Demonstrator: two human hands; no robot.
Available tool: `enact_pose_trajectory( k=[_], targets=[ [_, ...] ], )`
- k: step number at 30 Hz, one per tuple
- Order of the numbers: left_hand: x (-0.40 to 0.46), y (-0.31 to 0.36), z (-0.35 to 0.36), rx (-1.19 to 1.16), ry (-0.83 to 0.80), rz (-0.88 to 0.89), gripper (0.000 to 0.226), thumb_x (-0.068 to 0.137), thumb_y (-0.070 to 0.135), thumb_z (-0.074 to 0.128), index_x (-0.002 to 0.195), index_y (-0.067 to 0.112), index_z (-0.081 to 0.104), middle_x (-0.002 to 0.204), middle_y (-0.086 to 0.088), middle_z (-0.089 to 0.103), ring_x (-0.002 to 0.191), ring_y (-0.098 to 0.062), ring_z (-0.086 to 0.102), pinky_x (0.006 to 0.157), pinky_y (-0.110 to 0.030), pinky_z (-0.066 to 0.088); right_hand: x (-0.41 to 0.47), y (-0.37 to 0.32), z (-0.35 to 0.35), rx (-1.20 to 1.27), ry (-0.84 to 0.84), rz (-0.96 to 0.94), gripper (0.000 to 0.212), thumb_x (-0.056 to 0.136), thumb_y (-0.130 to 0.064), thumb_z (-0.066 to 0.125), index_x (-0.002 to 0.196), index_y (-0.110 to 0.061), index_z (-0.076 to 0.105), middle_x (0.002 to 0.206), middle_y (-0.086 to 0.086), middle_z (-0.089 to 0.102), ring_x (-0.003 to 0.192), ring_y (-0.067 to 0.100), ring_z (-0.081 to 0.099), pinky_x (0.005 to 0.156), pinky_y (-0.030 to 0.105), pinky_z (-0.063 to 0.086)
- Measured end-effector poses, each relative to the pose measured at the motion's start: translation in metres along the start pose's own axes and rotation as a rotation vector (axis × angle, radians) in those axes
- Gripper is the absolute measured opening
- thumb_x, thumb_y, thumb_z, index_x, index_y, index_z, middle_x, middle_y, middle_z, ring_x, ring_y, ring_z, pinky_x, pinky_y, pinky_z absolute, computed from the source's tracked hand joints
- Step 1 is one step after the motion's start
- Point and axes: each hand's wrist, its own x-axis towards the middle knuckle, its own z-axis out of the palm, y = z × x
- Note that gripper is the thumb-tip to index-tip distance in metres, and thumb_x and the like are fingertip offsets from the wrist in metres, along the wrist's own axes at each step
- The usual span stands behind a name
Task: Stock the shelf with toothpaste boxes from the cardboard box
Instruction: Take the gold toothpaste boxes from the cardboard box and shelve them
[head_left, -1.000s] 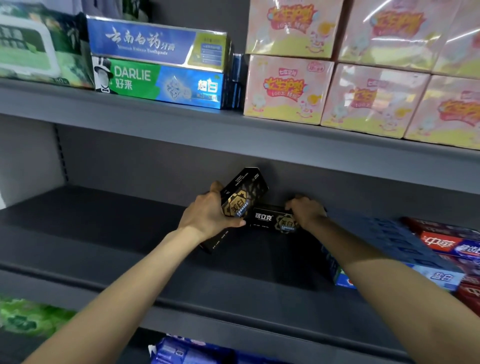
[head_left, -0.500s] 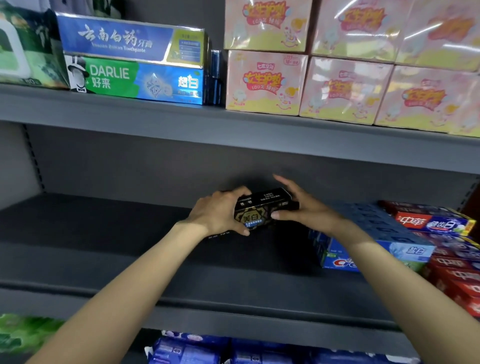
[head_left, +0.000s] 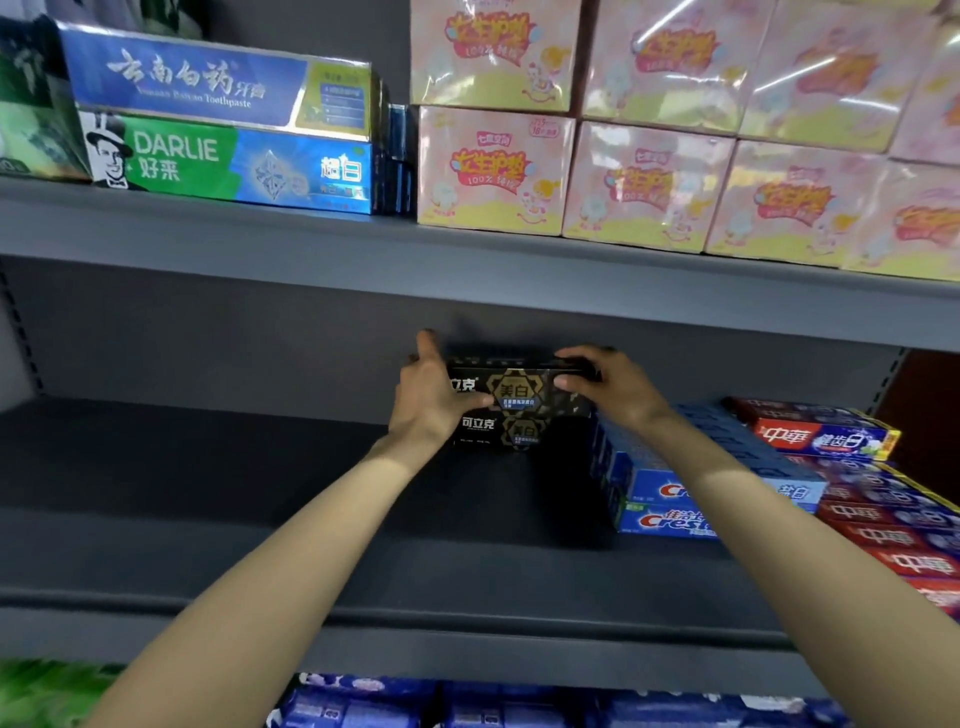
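- Black with gold print, the upper toothpaste box is gripped at both ends: the left hand curls around its left end with the thumb across the front face and the forefinger raised behind, and the right hand closes its fingers over the top right end with the thumb on the front.
- That box sits squarely on top of a second black toothpaste box of the same print, which lies on the dark grey middle shelf near the back wall.
- Just to the right of the pair stands a stack of blue Crest boxes, partly hidden by the right forearm; beyond it are red toothpaste boxes.
- On the upper shelf, a green and blue Darlie box carries a blue box with Chinese lettering; pink and yellow wrapped packs fill the space to their right.
- Below the middle shelf, blue packages show along the bottom edge.
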Motion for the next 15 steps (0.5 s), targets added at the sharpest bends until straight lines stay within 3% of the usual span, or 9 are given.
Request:
enact_pose_trajectory(
  k=[3,8,12,15],
  targets=[
    [0.012,-0.001,0.006,-0.038,0.017,-0.047,0.077,0.073,0.018,0.081,0.131,0.003,0.032,0.132,-0.021,0.049,0.125,-0.034,0.047,0.100,-0.035,0.042,0.009,0.002,0.002,-0.034,0.036,0.035,0.041,0.088,-0.023,0.065,0.128,-0.016,0.056,0.129,0.010,0.059,0.122,0.024,0.053,0.100,0.026,0.038],
    [0.028,-0.012,0.019,0.086,-0.059,-0.071,0.057,0.075,0.023,0.079,0.118,0.002,0.048,0.121,-0.019,0.057,0.118,-0.032,0.052,0.093,-0.034,0.046,0.013,0.013,0.012,-0.074,-0.022,0.110,0.046,0.087,-0.017,0.066,0.131,-0.011,0.054,0.132,0.010,0.056,0.124,0.023,0.051,0.099,0.018,0.032],
    [0.028,-0.018,0.031,0.149,-0.160,-0.099,0.058,0.078,0.019,0.077,0.124,0.001,0.047,0.125,-0.019,0.052,0.119,-0.033,0.050,0.097,-0.034,0.044,0.014,0.030,0.024,-0.301,-0.138,0.171,0.044,0.088,-0.019,0.064,0.130,-0.010,0.054,0.134,0.013,0.054,0.123,0.027,0.051,0.103,0.028,0.036],
    [0.021,-0.028,0.049,0.228,-0.285,-0.092,0.045,0.086,0.013,0.067,0.125,0.001,0.049,0.127,-0.018,0.053,0.119,-0.031,0.050,0.099,-0.030,0.042,0.011,0.036,0.037,-0.468,-0.200,0.181,0.042,0.090,-0.019,0.058,0.132,-0.018,0.052,0.135,0.010,0.051,0.121,0.028,0.051,0.102,0.036,0.042]
  ],
)
